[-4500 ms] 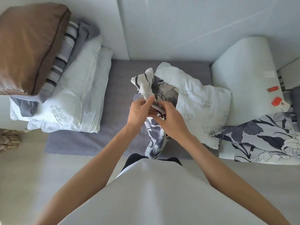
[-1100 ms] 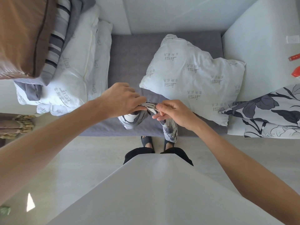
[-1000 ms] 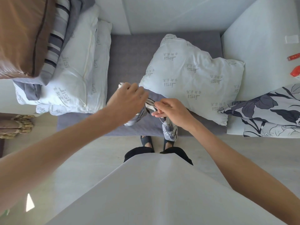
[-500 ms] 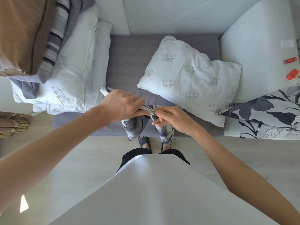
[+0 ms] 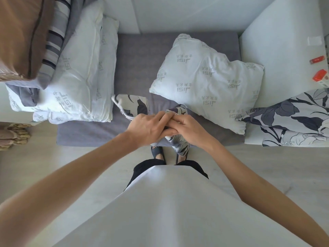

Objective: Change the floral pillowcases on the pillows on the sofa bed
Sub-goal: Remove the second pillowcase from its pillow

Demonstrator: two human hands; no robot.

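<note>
A floral pillowcase (image 5: 135, 106), bunched and partly folded, is held above the front edge of the grey sofa bed (image 5: 135, 56). It is gripped by both hands, which are pressed together at the centre of the view. The left hand (image 5: 147, 128) is curled over the fabric, its fingers overlapping those of the right hand (image 5: 187, 129), which is closed round the same bundle. One end of the case is seen projecting up and left of the left hand; another part hangs below the right hand toward the floor.

A bare white pillow (image 5: 204, 81) with printed lettering lies on the sofa bed just behind the hands. Two more bare white pillows (image 5: 80, 77) are stacked at the left, under a striped pillow (image 5: 57, 34) and a brown cushion (image 5: 19, 34). A second floral pillowcase (image 5: 292, 122) lies at the right.
</note>
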